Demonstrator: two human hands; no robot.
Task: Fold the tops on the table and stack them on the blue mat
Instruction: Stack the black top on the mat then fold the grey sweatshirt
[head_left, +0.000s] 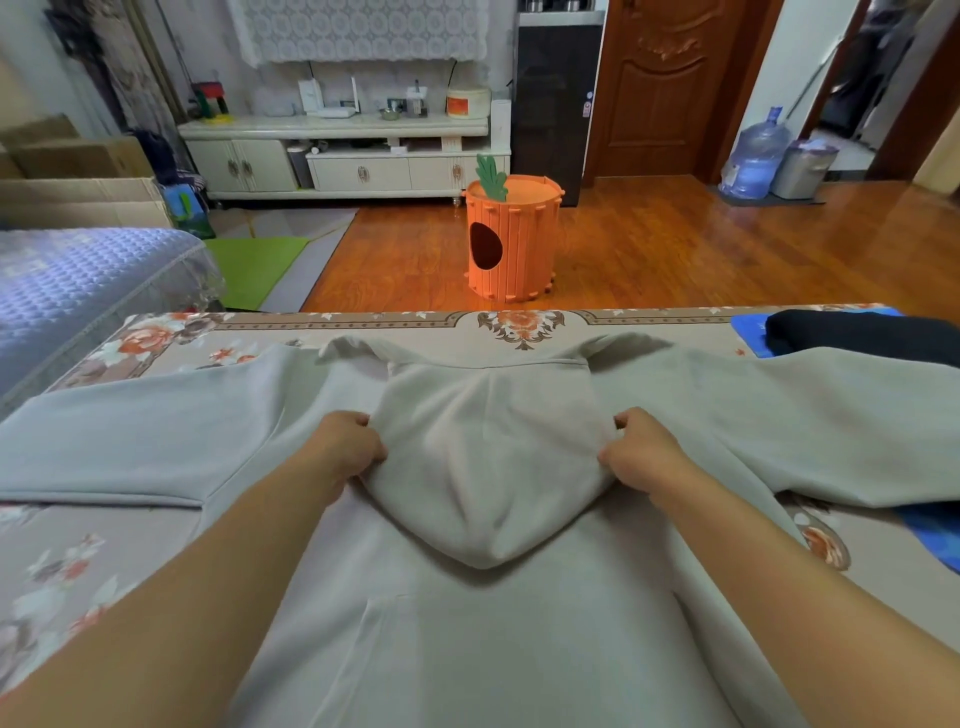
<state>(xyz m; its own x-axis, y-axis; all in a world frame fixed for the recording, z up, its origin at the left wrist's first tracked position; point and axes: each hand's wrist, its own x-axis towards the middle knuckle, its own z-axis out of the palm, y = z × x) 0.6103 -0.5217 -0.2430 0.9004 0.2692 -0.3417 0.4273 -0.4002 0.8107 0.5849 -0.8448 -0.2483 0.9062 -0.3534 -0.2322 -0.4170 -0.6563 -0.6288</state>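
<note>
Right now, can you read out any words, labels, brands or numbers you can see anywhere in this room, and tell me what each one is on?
None can be read.
Label on the blue water jug by the door: too blurred.
Sticker on the tall black cabinet: too small.
Orange-and-cream pot on the white TV stand: print blurred.
Light grey hoodie and floral tablecloth: no text.

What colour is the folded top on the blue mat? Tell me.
Black, seen in the head view.

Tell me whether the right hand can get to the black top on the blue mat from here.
Probably yes: nothing stands between the right hand and the black top, but it must first release the grey hoodie.
</note>
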